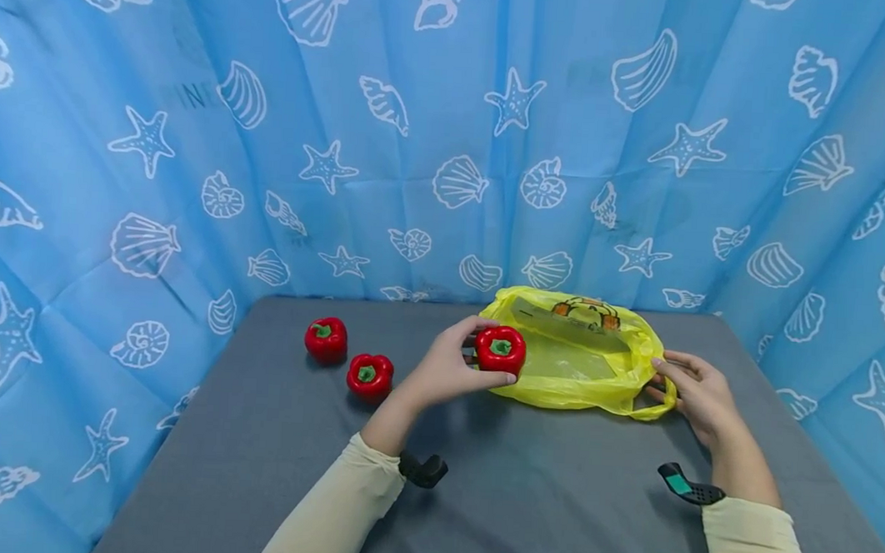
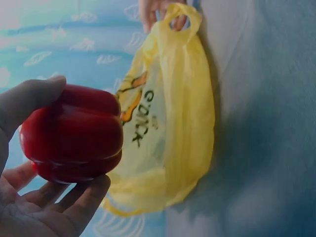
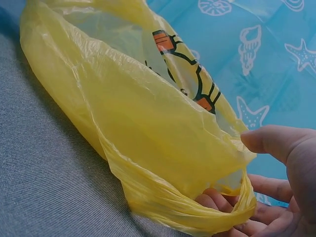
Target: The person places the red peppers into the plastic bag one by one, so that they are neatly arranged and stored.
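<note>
Head view: left hand grips a round, glossy red bell pepper at centre; right of centre, right hand pinches a limp yellow plastic bag, which could sag closed if that hold slackened

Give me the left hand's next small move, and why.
Probably carry the held red pepper rightward over the open mouth of the yellow bag: the left hand grips it near the bag's left edge, while the right hand holds the bag's other end.
</note>
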Available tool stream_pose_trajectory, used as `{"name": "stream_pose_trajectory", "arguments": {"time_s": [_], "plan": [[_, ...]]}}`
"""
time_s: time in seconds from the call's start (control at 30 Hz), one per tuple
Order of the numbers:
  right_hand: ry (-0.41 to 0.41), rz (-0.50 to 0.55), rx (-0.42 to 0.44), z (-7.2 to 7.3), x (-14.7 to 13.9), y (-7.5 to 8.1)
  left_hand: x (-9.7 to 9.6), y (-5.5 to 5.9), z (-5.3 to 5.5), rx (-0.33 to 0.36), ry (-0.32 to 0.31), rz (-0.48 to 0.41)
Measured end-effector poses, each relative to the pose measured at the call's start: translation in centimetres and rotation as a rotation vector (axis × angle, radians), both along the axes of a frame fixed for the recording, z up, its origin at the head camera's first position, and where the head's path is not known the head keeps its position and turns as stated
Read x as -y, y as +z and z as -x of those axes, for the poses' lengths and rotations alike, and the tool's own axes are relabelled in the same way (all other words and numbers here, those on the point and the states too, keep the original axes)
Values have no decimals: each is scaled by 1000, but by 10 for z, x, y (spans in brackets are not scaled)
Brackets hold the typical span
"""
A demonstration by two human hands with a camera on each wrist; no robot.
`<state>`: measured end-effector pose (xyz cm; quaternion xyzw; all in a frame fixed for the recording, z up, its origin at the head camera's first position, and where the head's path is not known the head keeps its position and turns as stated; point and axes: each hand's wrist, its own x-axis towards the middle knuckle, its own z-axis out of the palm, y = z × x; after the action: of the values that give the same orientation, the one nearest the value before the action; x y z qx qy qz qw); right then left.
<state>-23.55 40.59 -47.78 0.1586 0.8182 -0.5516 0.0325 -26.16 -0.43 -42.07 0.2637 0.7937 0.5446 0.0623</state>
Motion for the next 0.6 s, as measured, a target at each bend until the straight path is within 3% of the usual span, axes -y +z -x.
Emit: {"name": "stream_pose_trajectory", "arguments": {"time_s": [0.4,0.6], "plan": [[7,10,-19,1,-1,0,-55,-6,16,-8,-36,17],[5,50,-25,1,-2,-1,-77,-9,19,2,-43,35]]}}
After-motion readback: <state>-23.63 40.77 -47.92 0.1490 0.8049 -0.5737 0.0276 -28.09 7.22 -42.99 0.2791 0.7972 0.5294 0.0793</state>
